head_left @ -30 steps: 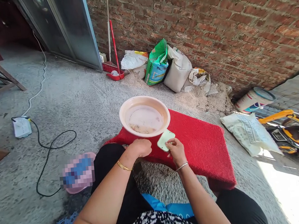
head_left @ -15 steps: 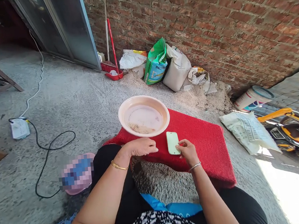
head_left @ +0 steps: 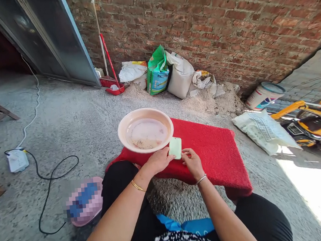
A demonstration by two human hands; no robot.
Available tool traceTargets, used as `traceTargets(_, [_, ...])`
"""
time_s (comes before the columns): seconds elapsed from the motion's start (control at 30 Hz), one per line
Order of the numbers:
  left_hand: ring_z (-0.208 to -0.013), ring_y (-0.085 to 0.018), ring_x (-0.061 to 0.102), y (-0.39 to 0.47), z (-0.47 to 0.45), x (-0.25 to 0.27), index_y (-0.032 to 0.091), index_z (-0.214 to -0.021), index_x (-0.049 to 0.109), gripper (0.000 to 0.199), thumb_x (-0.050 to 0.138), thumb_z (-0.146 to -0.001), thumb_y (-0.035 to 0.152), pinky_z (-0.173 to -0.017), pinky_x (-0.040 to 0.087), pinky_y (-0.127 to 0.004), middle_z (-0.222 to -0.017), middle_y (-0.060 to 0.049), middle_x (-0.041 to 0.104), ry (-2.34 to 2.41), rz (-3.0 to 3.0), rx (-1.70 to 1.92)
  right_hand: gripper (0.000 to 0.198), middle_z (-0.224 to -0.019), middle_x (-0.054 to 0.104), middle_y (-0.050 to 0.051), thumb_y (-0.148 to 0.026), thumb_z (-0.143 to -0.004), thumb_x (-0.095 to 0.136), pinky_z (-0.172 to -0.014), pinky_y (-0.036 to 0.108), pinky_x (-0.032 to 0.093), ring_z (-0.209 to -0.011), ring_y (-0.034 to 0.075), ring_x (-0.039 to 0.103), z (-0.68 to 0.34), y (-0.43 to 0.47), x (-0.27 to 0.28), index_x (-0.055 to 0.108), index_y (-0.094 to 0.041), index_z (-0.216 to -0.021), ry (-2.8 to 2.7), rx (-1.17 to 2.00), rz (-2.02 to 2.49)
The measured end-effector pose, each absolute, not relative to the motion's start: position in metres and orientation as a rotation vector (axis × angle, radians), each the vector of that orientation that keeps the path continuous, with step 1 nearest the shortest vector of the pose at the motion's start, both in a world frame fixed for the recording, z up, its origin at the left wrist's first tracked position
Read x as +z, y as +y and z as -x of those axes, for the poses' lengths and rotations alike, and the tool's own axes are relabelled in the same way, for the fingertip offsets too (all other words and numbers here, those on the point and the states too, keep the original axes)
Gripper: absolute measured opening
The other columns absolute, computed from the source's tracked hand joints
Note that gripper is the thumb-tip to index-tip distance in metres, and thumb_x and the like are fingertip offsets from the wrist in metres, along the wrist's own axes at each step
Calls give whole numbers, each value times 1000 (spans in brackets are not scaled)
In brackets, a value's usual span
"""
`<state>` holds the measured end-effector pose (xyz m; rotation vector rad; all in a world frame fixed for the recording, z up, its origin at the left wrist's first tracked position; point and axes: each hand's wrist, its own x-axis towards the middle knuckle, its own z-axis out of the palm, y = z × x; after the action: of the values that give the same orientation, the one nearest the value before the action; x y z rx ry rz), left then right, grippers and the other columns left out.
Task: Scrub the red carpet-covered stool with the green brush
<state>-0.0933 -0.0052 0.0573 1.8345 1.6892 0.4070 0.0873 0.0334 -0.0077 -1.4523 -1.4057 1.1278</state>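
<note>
A flat, pale green, phone-shaped case [head_left: 175, 147] is held over the near edge of the red cloth-covered bench [head_left: 207, 142], just right of the wide peach basin [head_left: 123, 140]. My left hand [head_left: 160, 160], with a gold bangle at its wrist, grips the case's left edge between thumb and fingers. At the lower right corner, my right hand [head_left: 192, 162] pinches it, its fingers bent; a silver bangle is on that wrist. Shallow cloudy water and some tan grains lie in the basin.
Sacks [head_left: 158, 74] and spilled grain [head_left: 212, 103] line the brick wall, beside a red dustpan [head_left: 115, 89]. A pink tub [head_left: 91, 212] stands at my left, near a power strip [head_left: 18, 160]. To the right are a white sack [head_left: 264, 130] and a yellow toy vehicle [head_left: 318, 127].
My left hand has moved right and taken hold of the case's left edge. The case has shifted left towards the basin, with my right hand following. The view has turned slightly.
</note>
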Motion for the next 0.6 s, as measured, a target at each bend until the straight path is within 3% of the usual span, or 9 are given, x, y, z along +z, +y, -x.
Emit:
traceTargets(0.17, [-111,-29,59,-8,76,56,20,-137,39,52,41,-93,47,-90,45,-38,-125,-15,58,1891,-1801,349,44,-84,60,8,-58,-78,49,-73,36,47,-76,20,56,-186,46,-4,64,-17,-88,-1595,495,1607])
traceTargets(0.3, [-121,-35,51,-11,58,46,25,-147,28,69,42,-88,60,-88,47,-41,-141,-19,40,2084,-1797,216,41,-95,59,12,-49,-86,42,-77,39,41,-88,25,54,-262,46,-11,67,-17,-92,-1674,80,1916])
traceTargets(0.43, [-127,-39,42,-9,42,35,26,-149,24,82,43,-82,69,-87,48,-43,-140,-20,36,2240,-1828,153,31,-107,59,13,-36,-91,45,-82,39,37,-95,26,51,-283,36,-25,66,-16,-101,-1771,-105,2107])
traceTargets(0.6, [-115,-36,48,0,20,28,23,-147,29,82,46,-82,68,-80,50,-42,-126,-19,44,2401,-1835,66,26,-110,58,10,-33,-92,49,-82,37,33,-98,25,48,-275,31,-28,66,-18,-105,-1828,-204,2099])
